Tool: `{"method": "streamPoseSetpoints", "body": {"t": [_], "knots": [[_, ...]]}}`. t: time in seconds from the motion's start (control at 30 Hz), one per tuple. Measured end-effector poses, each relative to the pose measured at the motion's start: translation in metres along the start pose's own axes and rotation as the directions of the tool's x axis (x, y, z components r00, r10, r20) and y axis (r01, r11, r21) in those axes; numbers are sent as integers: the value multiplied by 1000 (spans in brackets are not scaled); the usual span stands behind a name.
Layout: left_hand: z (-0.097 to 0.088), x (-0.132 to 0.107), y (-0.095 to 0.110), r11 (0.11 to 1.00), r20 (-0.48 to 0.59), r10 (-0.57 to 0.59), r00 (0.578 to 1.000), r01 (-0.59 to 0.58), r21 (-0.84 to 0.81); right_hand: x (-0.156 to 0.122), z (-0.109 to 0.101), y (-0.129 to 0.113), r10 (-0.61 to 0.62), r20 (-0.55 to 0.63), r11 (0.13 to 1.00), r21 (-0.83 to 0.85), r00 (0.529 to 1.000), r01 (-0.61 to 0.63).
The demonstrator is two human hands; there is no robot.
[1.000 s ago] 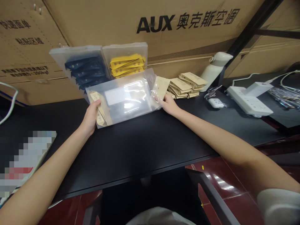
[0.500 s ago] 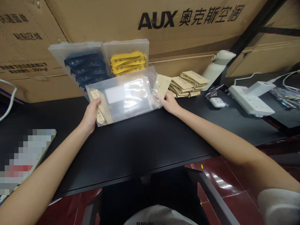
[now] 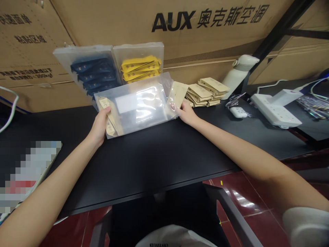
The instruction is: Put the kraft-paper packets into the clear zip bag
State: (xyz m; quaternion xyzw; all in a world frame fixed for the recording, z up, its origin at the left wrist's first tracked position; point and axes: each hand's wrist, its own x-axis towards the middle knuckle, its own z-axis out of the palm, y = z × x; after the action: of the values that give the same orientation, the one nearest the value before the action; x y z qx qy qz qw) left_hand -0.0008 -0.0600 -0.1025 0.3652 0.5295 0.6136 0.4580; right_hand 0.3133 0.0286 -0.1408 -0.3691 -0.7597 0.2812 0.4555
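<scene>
A clear plastic box [image 3: 138, 104] lies tilted on the black table [image 3: 144, 161], with a tan packet [image 3: 109, 118] inside at its left end. My left hand [image 3: 99, 127] grips the box's left end, thumb on top. My right hand [image 3: 186, 113] pinches another tan packet [image 3: 177, 94] at the box's right end. Whether that packet is inside the box or just at its opening I cannot tell.
Behind stand a clear box of blue packets [image 3: 89, 73] and one of yellow packets [image 3: 140, 63], leaning on large cardboard cartons [image 3: 205, 37]. A pile of tan packets [image 3: 205, 91], a white bottle [image 3: 238, 73], earbud case [image 3: 238, 112] and power strip [image 3: 276, 109] lie to the right.
Almost nothing; both hands hold the same grip on the box and packet, and the view has shifted slightly.
</scene>
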Motion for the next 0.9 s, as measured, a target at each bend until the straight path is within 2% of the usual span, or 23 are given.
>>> {"method": "streamPoseSetpoints", "body": {"t": [0.9], "knots": [[4, -5, 5, 999, -10, -21, 1000, 21, 38, -1, 0, -2, 59, -1, 998, -8, 998, -59]]}}
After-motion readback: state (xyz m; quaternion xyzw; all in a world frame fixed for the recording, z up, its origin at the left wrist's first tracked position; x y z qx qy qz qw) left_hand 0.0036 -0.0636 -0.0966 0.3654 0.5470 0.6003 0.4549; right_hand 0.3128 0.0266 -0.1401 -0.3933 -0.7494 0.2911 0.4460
